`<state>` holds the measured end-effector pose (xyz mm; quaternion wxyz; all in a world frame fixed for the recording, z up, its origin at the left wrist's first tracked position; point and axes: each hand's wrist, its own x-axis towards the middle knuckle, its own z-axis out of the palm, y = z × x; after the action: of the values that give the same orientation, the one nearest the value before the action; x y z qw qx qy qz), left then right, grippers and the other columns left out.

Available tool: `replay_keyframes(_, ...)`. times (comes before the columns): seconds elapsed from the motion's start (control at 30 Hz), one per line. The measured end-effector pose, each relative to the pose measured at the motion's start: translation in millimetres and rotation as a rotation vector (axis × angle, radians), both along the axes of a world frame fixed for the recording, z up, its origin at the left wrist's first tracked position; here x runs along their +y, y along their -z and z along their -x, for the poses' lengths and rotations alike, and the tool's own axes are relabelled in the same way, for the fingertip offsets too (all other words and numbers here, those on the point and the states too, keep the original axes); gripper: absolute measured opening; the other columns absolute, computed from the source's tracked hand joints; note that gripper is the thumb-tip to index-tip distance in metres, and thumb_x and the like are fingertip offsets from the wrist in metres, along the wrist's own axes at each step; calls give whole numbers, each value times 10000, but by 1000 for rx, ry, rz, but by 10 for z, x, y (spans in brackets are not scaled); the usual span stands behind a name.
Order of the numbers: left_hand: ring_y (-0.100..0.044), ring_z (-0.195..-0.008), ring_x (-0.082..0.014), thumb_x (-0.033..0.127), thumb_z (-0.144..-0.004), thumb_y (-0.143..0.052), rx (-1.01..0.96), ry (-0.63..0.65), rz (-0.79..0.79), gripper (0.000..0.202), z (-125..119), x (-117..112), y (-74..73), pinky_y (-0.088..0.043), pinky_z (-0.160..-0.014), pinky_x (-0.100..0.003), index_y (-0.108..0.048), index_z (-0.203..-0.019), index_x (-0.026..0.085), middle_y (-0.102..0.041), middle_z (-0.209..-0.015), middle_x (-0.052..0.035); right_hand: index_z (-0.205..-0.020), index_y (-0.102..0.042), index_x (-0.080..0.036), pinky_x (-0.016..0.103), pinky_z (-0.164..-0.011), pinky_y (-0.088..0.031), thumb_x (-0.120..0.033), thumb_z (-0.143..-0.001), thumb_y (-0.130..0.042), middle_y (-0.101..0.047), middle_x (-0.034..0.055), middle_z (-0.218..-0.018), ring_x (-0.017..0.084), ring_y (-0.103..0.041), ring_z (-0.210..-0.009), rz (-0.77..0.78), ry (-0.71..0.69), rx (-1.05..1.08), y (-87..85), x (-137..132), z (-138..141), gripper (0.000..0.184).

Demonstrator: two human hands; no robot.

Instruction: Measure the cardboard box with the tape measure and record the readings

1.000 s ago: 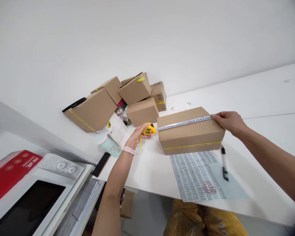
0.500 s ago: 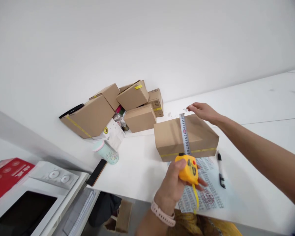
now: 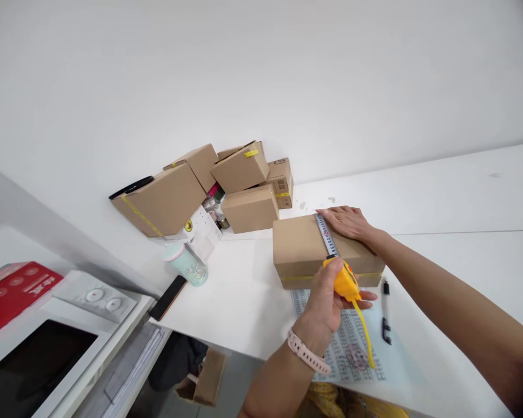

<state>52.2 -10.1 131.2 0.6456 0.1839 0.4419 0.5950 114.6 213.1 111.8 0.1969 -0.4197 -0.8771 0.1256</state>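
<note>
My left hand (image 3: 326, 299) is wrapped round a yellow tape measure (image 3: 347, 281) at the front top edge of a cardboard box (image 3: 296, 244). Its printed metal blade (image 3: 326, 235) runs out across the top of the box to the far edge, and a yellow wrist strap dangles from the case. My right hand (image 3: 346, 222) lies flat on the box top with fingers extended, its fingertips by the far end of the blade. Partly under the box is a printed sheet (image 3: 348, 348). A black-and-clear pen (image 3: 386, 310) lies right of it.
Several cardboard boxes (image 3: 250, 209) are piled against the wall at the back left. Near them stand a mint cup (image 3: 187, 264) and a white carton (image 3: 204, 232). A dark flat object (image 3: 168, 298) lies at the table's left edge, beside a white microwave (image 3: 39, 360).
My right hand has come down from above the far edge onto the box top. My left hand has moved the tape measure up against the box, and less blade shows.
</note>
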Motion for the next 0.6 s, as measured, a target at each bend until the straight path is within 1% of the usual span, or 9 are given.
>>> replay_keyframes(0.17,-670,-509,-164,584,-611,-749,40,-28,-57,609,-52,-77,119,-540,-436,-272,-511,-993,175,-597,-860,-6,-1325,-594,-361,580,-1006,-328,-501,-979,-196,-613,75,-1353,353,-500,-1243,-71,-13,-40,75,22,5,545)
replay_keyframes(0.27,-667,-514,-159,567,-635,-742,47,-17,-66,586,-78,-85,146,-540,-430,-269,-506,-1004,177,-594,-879,-11,-1288,-619,-359,590,-997,-332,-510,-977,-228,-624,71,-1338,354,-505,-1235,-82,-18,-27,104,25,15,521)
replay_keyframes(0.33,-664,-514,-157,559,-643,-740,49,-12,-62,576,-90,-73,137,-539,-429,-268,-502,-1004,178,-592,-887,-14,-1265,-635,-354,594,-1004,-332,-512,-976,-251,-640,63,-1316,353,-509,-1235,-73,-23,-5,85,20,34,506)
replay_keyframes(0.43,-655,-522,-150,567,-662,-721,46,-8,-75,560,-59,-119,94,-529,-435,-256,-507,-996,171,-590,-884,-24,-1286,-623,-332,588,-1023,-341,-514,-985,-238,-622,60,-1347,340,-509,-1249,-58,-10,52,-16,-2,16,522)
replay_keyframes(0.47,-657,-539,-148,563,-677,-713,61,-20,-104,548,-24,-172,78,-526,-443,-248,-514,-1001,169,-593,-905,-33,-1294,-618,-318,568,-1036,-351,-512,-989,-238,-607,62,-1367,326,-506,-1260,-55,21,141,-57,-15,-26,524)
replay_keyframes(0.53,-669,-588,-152,536,-708,-711,139,-72,-201,531,96,-336,59,-528,-468,-248,-526,-1055,180,-599,-1015,-60,-1300,-607,-285,497,-1049,-386,-504,-992,-266,-594,71,-1381,287,-513,-1266,-46,146,431,-107,-62,-189,509)
replay_keyframes(0.6,-685,-641,-163,498,-723,-731,266,-173,-310,552,283,-541,80,-545,-505,-270,-516,-1147,219,-567,-1181,-83,-1294,-599,-249,444,-1019,-438,-499,-991,-299,-633,98,-1312,262,-563,-1212,-23,312,725,-73,-157,-445,494)
